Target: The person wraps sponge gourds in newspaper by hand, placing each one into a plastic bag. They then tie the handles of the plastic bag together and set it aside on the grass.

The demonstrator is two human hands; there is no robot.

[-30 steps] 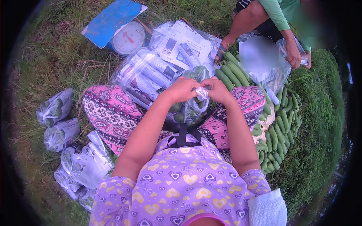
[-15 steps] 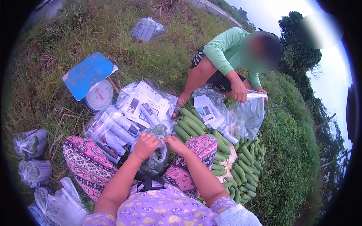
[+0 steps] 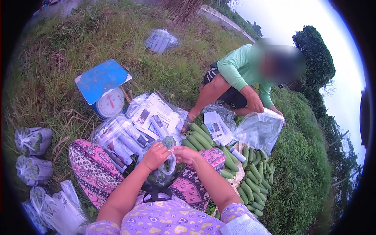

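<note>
A clear plastic bag (image 3: 163,172) with dark green vegetables inside sits between my bent knees. My left hand (image 3: 156,156) is closed on the gathered top of this bag. Beside it, my right hand (image 3: 185,155) pinches the twisted plastic at the bag's neck. Just past my hands, a larger clear bag (image 3: 121,135) holds several newspaper-wrapped rolls. Printed newspaper sheets (image 3: 153,114) lie spread behind it. To the right of my knee is a pile of long green cucumbers (image 3: 254,182).
A person in a green shirt (image 3: 241,64) squats opposite, holding open a clear bag (image 3: 260,129). A blue-topped dial scale (image 3: 111,102) stands at left. Filled bags (image 3: 34,170) line the grass on the left, near folded plastic bags (image 3: 64,207). Another bag (image 3: 161,41) lies farther back.
My hands stay at the bag's neck, the right fingers shifting slightly on the plastic. The person opposite has spread and raised their bag to the right. The whole view has shifted slightly.
</note>
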